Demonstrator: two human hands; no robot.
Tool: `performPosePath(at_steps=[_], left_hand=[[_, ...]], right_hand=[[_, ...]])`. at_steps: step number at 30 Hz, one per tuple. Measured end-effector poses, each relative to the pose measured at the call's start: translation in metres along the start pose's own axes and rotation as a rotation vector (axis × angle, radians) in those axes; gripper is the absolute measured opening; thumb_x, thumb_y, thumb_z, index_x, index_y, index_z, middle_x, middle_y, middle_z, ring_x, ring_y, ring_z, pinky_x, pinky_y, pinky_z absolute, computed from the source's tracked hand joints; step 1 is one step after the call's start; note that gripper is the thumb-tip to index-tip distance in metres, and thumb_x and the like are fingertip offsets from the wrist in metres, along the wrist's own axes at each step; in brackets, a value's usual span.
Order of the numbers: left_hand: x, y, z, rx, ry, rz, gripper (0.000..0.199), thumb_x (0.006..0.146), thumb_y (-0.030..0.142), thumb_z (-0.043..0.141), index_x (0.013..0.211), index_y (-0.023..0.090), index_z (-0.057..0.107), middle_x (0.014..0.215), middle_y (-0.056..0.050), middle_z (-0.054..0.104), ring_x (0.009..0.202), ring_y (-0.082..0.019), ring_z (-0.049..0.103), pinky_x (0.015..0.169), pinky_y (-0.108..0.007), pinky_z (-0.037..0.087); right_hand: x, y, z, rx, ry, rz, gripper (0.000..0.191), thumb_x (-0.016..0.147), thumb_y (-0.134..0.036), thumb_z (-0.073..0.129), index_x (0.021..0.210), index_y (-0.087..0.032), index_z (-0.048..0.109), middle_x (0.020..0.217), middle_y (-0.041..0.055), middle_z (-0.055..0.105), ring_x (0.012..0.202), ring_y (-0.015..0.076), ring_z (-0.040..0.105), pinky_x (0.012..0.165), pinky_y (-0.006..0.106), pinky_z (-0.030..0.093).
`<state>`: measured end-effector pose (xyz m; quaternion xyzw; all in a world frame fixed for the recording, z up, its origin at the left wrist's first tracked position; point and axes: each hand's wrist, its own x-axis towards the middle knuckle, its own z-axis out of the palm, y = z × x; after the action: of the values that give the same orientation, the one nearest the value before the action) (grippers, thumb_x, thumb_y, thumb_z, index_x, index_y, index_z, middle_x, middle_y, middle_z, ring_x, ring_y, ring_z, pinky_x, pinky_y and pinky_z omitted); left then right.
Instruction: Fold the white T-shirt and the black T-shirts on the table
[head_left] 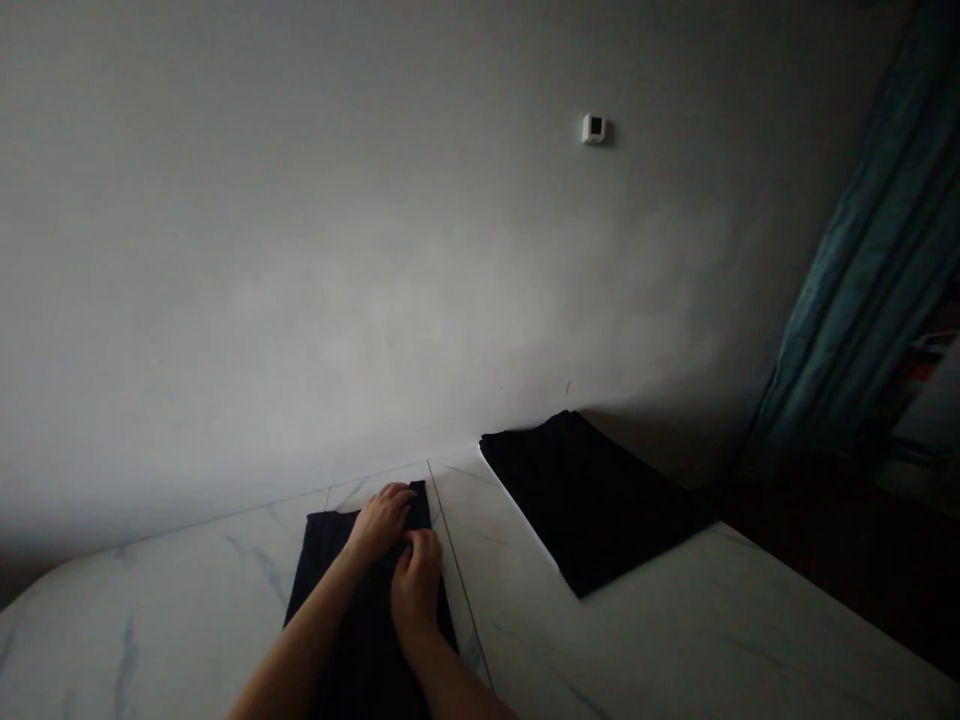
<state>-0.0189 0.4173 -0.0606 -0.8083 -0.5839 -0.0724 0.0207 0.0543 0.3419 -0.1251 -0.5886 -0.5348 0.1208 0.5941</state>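
Note:
A dark navy folded cloth (330, 545) lies lengthwise on the marble-patterned table, running down toward me; it may be a garment, but the dim light hides its details. My left hand (382, 520) is at the cloth's far right corner, its fingers bent over the fabric. Just below and to the right, my right hand (418, 580) has its fingers curled and closed at the cloth's right side. Both hands touch the cloth, and their fingertips are partly hidden.
A black folded cloth stack (600, 510) lies to the right, by the wall. The pale table (187, 610) has a seam right of the navy cloth. A small white device (594, 129) is on the wall (337, 250). A teal curtain (862, 260) hangs at far right.

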Motion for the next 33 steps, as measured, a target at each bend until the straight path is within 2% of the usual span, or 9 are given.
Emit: performPosePath(at_steps=[2, 4, 8, 13, 17, 20, 23, 27, 33], left_hand=[[0.012, 0.003, 0.008, -0.027, -0.054, 0.118, 0.043, 0.091, 0.020, 0.046, 0.131, 0.032, 0.056, 0.146, 0.001, 0.052, 0.138, -0.017, 0.041, 0.113, -0.031, 0.031], [0.020, 0.002, 0.015, -0.037, -0.075, 0.146, 0.046, 0.090, 0.020, 0.048, 0.135, 0.031, 0.053, 0.150, -0.001, 0.048, 0.140, -0.020, 0.038, 0.114, -0.036, 0.031], [0.035, -0.002, 0.017, -0.041, -0.031, 0.068, 0.040, 0.093, 0.022, 0.046, 0.132, 0.026, 0.056, 0.142, -0.007, 0.057, 0.133, -0.023, 0.047, 0.110, -0.040, 0.035], [0.064, 0.003, 0.004, -0.016, 0.058, -0.066, 0.030, 0.094, 0.026, 0.042, 0.113, 0.021, 0.065, 0.120, -0.011, 0.067, 0.116, -0.024, 0.057, 0.097, -0.038, 0.043], [0.086, 0.011, -0.001, 0.018, -0.004, -0.116, 0.027, 0.087, 0.039, 0.057, 0.094, 0.018, 0.071, 0.111, -0.016, 0.067, 0.114, -0.031, 0.057, 0.094, -0.044, 0.043], [0.095, 0.014, 0.001, 0.031, -0.075, -0.137, 0.027, 0.083, 0.043, 0.064, 0.089, 0.017, 0.071, 0.111, -0.012, 0.068, 0.115, -0.030, 0.056, 0.097, -0.048, 0.041], [0.100, 0.014, 0.005, 0.026, -0.110, -0.188, 0.024, 0.083, 0.041, 0.065, 0.091, 0.019, 0.070, 0.115, -0.010, 0.067, 0.115, -0.027, 0.056, 0.099, -0.047, 0.041], [0.099, 0.010, 0.010, -0.015, -0.097, -0.271, 0.023, 0.085, 0.040, 0.058, 0.088, 0.023, 0.074, 0.115, -0.014, 0.068, 0.116, -0.034, 0.056, 0.092, -0.045, 0.044], [0.081, 0.015, 0.015, -0.069, 0.006, -0.238, 0.026, 0.087, 0.039, 0.056, 0.100, 0.021, 0.070, 0.119, -0.013, 0.065, 0.117, -0.033, 0.053, 0.093, -0.047, 0.042]], right_hand=[[-0.001, 0.002, 0.003, -0.022, 0.024, 0.038, 0.037, 0.077, 0.002, 0.035, 0.097, -0.017, 0.060, 0.097, 0.0137, 0.062, 0.094, 0.0273, 0.060, 0.088, 0.042, 0.046], [-0.004, 0.003, 0.006, -0.036, 0.011, 0.058, 0.039, 0.073, 0.004, 0.035, 0.096, -0.017, 0.058, 0.098, 0.0139, 0.061, 0.095, 0.0291, 0.059, 0.089, 0.045, 0.045], [-0.006, -0.001, 0.006, -0.029, 0.001, 0.073, 0.036, 0.069, 0.004, 0.036, 0.088, -0.020, 0.054, 0.093, 0.0112, 0.059, 0.089, 0.0293, 0.058, 0.084, 0.045, 0.045], [-0.005, -0.004, 0.005, -0.010, -0.009, 0.081, 0.035, 0.064, 0.005, 0.036, 0.083, -0.021, 0.051, 0.088, 0.0089, 0.057, 0.084, 0.0284, 0.057, 0.080, 0.043, 0.044], [-0.005, -0.001, 0.009, 0.019, 0.008, 0.080, 0.037, 0.063, 0.008, 0.033, 0.080, -0.022, 0.050, 0.087, 0.0076, 0.056, 0.084, 0.0280, 0.057, 0.081, 0.042, 0.042], [-0.005, 0.000, 0.013, 0.014, 0.023, 0.075, 0.040, 0.060, 0.010, 0.033, 0.079, -0.021, 0.049, 0.086, 0.0069, 0.056, 0.084, 0.0277, 0.057, 0.080, 0.042, 0.042], [-0.005, -0.001, 0.013, -0.023, 0.024, 0.071, 0.041, 0.060, 0.011, 0.033, 0.079, -0.021, 0.050, 0.084, 0.0068, 0.056, 0.082, 0.0277, 0.057, 0.079, 0.041, 0.041], [-0.003, -0.006, 0.008, -0.039, -0.009, 0.089, 0.039, 0.060, 0.010, 0.034, 0.078, -0.020, 0.051, 0.085, 0.0076, 0.057, 0.082, 0.0271, 0.057, 0.078, 0.040, 0.042], [-0.002, -0.007, 0.000, -0.052, -0.102, 0.147, 0.032, 0.067, 0.004, 0.040, 0.081, -0.019, 0.056, 0.090, 0.0102, 0.060, 0.086, 0.0279, 0.059, 0.082, 0.042, 0.044]])
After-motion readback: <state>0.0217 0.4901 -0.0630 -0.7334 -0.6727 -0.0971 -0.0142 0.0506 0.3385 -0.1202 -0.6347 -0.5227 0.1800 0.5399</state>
